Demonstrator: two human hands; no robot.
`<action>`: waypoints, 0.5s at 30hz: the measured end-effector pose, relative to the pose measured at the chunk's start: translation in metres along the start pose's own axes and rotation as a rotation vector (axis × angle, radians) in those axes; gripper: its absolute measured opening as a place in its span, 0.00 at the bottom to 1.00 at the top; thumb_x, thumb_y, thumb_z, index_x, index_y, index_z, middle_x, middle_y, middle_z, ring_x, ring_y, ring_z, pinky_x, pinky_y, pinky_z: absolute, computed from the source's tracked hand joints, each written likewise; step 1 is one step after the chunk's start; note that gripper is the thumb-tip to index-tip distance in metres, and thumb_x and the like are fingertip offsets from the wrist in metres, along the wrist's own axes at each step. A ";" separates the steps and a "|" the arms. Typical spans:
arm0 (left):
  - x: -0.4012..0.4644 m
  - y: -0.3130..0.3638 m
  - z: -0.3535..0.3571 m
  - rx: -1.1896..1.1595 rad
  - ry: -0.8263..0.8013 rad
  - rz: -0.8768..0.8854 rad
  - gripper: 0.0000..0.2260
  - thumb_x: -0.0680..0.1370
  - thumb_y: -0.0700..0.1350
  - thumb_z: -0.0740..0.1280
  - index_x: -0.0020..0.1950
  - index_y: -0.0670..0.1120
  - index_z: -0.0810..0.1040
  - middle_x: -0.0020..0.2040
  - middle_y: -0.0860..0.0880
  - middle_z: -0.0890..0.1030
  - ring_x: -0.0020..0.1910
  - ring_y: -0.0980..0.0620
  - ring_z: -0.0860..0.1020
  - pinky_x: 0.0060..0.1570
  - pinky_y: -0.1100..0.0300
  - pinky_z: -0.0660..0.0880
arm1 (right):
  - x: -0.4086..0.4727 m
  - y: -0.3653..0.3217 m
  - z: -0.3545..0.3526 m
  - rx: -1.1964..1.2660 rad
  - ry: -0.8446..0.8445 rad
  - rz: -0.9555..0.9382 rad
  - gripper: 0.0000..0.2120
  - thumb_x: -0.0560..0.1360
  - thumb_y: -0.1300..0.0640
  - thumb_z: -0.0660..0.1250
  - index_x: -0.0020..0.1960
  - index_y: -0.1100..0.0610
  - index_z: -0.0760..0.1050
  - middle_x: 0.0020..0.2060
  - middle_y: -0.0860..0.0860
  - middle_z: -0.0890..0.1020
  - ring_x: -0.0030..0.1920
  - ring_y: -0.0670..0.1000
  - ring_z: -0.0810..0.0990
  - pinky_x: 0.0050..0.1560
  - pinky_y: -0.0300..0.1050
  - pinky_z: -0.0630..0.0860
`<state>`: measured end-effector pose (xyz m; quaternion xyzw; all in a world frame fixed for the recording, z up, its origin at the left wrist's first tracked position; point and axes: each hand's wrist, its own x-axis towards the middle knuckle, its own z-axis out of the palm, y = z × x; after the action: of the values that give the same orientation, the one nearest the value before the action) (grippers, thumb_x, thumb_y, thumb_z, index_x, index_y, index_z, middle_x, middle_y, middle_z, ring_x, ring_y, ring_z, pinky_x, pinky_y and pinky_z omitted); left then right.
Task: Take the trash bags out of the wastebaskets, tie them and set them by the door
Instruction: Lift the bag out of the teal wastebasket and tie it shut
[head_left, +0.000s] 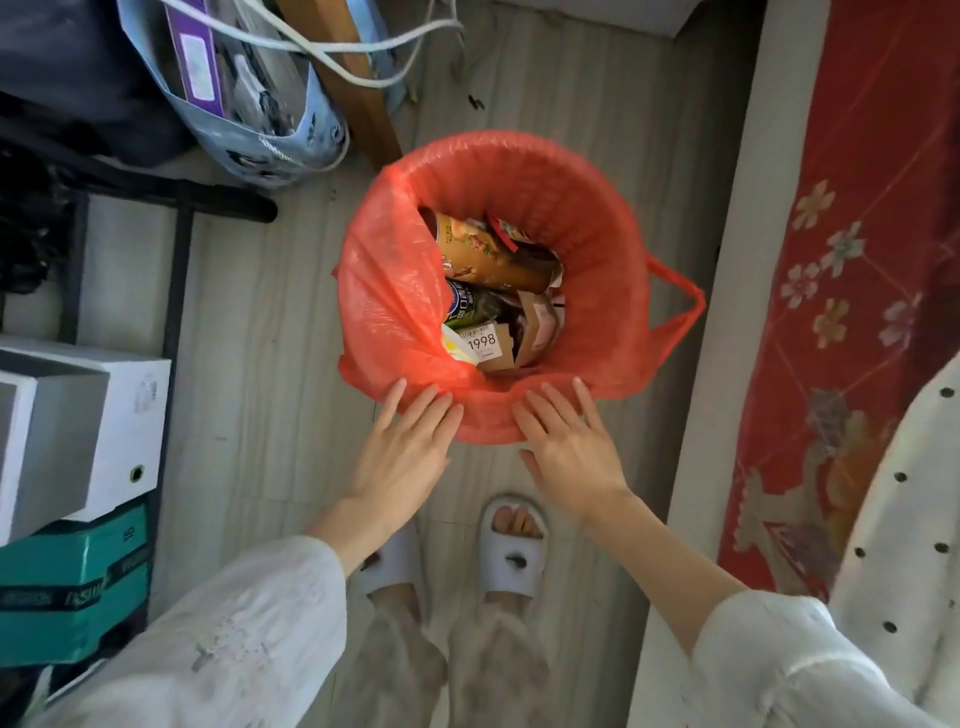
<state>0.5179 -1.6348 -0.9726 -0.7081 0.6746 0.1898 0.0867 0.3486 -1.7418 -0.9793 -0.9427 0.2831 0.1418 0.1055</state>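
Observation:
A round wastebasket stands on the floor in front of me, wholly covered by a red plastic trash bag (587, 218) folded over its rim. Inside lie a brown paper cup, cartons and wrappers (498, 291). One bag handle loop (680, 301) sticks out on the right side. My left hand (402, 452) and my right hand (569, 441) hover flat at the near rim, fingers spread, fingertips touching or just above the folded-over plastic. Neither hand grips anything.
Stacked white and green boxes (78, 467) and a black rack stand at left. A blue tote bag (270, 104) leans at the back left. A bed with a red floral cover (857, 260) runs along the right. My feet in white slippers (511, 545) stand just behind the basket.

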 end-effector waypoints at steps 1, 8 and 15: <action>0.005 0.002 0.000 0.009 0.021 -0.013 0.22 0.61 0.48 0.76 0.53 0.46 0.79 0.52 0.48 0.83 0.56 0.48 0.79 0.64 0.45 0.70 | 0.003 0.001 0.004 -0.004 0.043 -0.007 0.18 0.59 0.56 0.76 0.48 0.57 0.81 0.45 0.52 0.84 0.53 0.54 0.82 0.68 0.58 0.62; 0.007 -0.003 0.010 -0.051 0.311 0.046 0.08 0.70 0.42 0.65 0.45 0.48 0.82 0.39 0.52 0.83 0.39 0.49 0.80 0.50 0.53 0.66 | -0.001 0.010 0.006 0.086 0.200 -0.091 0.11 0.65 0.58 0.72 0.47 0.53 0.82 0.40 0.48 0.85 0.43 0.51 0.83 0.63 0.55 0.71; 0.010 -0.003 -0.034 -0.283 0.363 -0.082 0.10 0.67 0.32 0.65 0.43 0.45 0.78 0.37 0.49 0.80 0.37 0.45 0.78 0.43 0.57 0.62 | -0.002 0.003 -0.030 0.232 0.340 0.078 0.10 0.73 0.55 0.61 0.43 0.55 0.81 0.42 0.47 0.84 0.48 0.52 0.82 0.61 0.53 0.65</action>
<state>0.5261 -1.6565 -0.9457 -0.7624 0.6166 0.1487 -0.1286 0.3519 -1.7513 -0.9512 -0.9229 0.3474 -0.0489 0.1585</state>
